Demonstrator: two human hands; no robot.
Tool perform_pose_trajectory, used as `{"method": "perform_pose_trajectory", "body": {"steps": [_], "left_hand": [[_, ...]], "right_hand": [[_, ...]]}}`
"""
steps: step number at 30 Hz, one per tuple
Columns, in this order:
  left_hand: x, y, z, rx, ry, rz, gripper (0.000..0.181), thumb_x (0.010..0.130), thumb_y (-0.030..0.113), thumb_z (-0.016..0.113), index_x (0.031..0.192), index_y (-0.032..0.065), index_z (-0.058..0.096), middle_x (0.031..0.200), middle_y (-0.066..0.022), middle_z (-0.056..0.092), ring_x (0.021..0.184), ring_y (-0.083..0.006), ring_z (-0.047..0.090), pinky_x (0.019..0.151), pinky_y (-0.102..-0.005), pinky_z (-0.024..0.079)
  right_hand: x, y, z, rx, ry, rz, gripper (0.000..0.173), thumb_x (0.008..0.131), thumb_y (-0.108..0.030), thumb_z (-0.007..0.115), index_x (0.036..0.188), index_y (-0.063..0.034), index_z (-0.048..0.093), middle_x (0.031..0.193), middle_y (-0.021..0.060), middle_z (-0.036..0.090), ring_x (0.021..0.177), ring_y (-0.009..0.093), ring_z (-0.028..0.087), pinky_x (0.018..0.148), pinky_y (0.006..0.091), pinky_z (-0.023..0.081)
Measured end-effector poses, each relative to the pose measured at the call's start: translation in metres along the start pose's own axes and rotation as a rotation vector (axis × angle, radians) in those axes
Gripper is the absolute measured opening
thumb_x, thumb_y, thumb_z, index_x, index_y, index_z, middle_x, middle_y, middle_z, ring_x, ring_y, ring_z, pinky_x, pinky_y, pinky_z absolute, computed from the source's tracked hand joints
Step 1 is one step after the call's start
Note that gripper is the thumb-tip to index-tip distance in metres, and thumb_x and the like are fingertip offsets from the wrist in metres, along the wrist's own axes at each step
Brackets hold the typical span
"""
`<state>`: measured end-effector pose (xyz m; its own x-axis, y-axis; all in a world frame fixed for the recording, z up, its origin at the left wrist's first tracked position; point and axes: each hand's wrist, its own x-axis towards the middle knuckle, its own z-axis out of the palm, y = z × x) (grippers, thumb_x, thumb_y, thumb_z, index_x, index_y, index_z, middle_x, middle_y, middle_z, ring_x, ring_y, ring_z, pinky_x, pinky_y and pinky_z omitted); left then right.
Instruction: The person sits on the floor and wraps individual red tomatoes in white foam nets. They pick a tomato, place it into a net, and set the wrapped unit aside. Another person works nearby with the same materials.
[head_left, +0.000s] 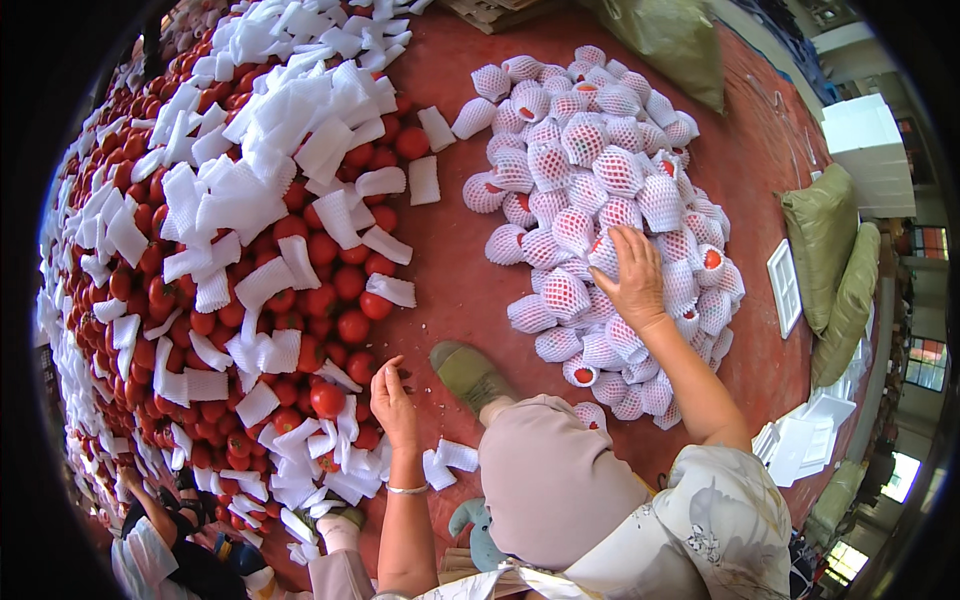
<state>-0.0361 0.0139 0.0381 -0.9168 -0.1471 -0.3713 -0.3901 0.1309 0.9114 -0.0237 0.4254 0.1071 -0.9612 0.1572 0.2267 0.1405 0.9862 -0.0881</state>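
My right hand (632, 281) lies on the pile of tomatoes in white foam net sleeves (574, 229), its fingers over one sleeved tomato (606, 251); whether they grip it is hard to tell. My left hand (392, 399), with a bracelet at the wrist, hovers at the right edge of a large heap of bare red tomatoes (352, 326). Its fingers are slightly bent and nothing shows in them. Loose white foam net sleeves (225, 202) are strewn over that heap, and a few lie on the red floor (442, 300).
My shoe (472, 375) stands between the two piles. Stuffed green sacks (817, 247), white foam boxes (870, 154) and a white foam lid (784, 289) lie on the right, and another green sack (667, 45) at the top. A co-worker (169, 544) sits at lower left beside the heap.
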Motion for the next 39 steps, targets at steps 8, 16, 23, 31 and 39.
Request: {"method": "perform_pose_trajectory", "body": {"steps": [8, 16, 23, 31, 39], "left_hand": [[0.006, -0.004, -0.005, 0.046, 0.007, -0.01, 0.03, 0.108, 0.025, 0.049, 0.113, 0.0049, 0.071, 0.092, -0.0013, 0.068, 0.078, -0.0084, 0.062, 0.067, -0.0243, 0.05], [0.007, -0.009, -0.008, 0.008, 0.026, -0.017, 0.028, 0.107, 0.023, 0.051, 0.113, 0.0059, 0.073, 0.09, -0.001, 0.064, 0.076, -0.0074, 0.058, 0.063, -0.0239, 0.049], [0.007, -0.013, -0.011, 0.017, 0.014, -0.046, 0.029, 0.107, 0.023, 0.049, 0.115, 0.0047, 0.071, 0.098, -0.0034, 0.07, 0.083, -0.01, 0.065, 0.068, -0.0248, 0.051], [0.007, -0.013, -0.011, 0.02, 0.027, -0.041, 0.028, 0.107, 0.023, 0.052, 0.112, 0.0058, 0.073, 0.094, -0.0018, 0.066, 0.08, -0.0081, 0.061, 0.065, -0.0244, 0.05], [0.007, -0.01, -0.01, 0.088, 0.015, -0.048, 0.028, 0.107, 0.023, 0.052, 0.112, 0.0056, 0.073, 0.099, -0.0013, 0.071, 0.084, -0.0082, 0.062, 0.07, -0.0236, 0.049]], "right_hand": [[0.001, -0.003, 0.011, -0.053, -0.067, 0.021, 0.079, 0.077, -0.035, 0.081, 0.141, 0.0003, 0.05, 0.139, 0.0183, 0.054, 0.131, 0.037, 0.048, 0.11, 0.0474, 0.039], [0.002, -0.018, 0.014, 0.048, -0.113, 0.04, 0.077, 0.073, -0.028, 0.084, 0.135, 0.0007, 0.049, 0.132, 0.0182, 0.051, 0.122, 0.037, 0.052, 0.104, 0.0437, 0.046], [0.003, -0.025, 0.025, 0.067, -0.019, 0.158, 0.064, 0.075, -0.029, 0.084, 0.12, 0.0, 0.05, 0.121, 0.0184, 0.053, 0.116, 0.038, 0.054, 0.1, 0.0434, 0.048], [0.014, -0.04, 0.023, 0.036, 0.023, 0.222, 0.068, 0.077, -0.036, 0.083, 0.123, 0.0024, 0.051, 0.117, 0.0178, 0.052, 0.109, 0.037, 0.055, 0.095, 0.0432, 0.049], [0.003, -0.022, 0.045, 0.108, -0.075, 0.244, 0.054, 0.079, -0.036, 0.079, 0.115, -0.0008, 0.057, 0.108, 0.0198, 0.06, 0.105, 0.038, 0.059, 0.091, 0.046, 0.05]]}}
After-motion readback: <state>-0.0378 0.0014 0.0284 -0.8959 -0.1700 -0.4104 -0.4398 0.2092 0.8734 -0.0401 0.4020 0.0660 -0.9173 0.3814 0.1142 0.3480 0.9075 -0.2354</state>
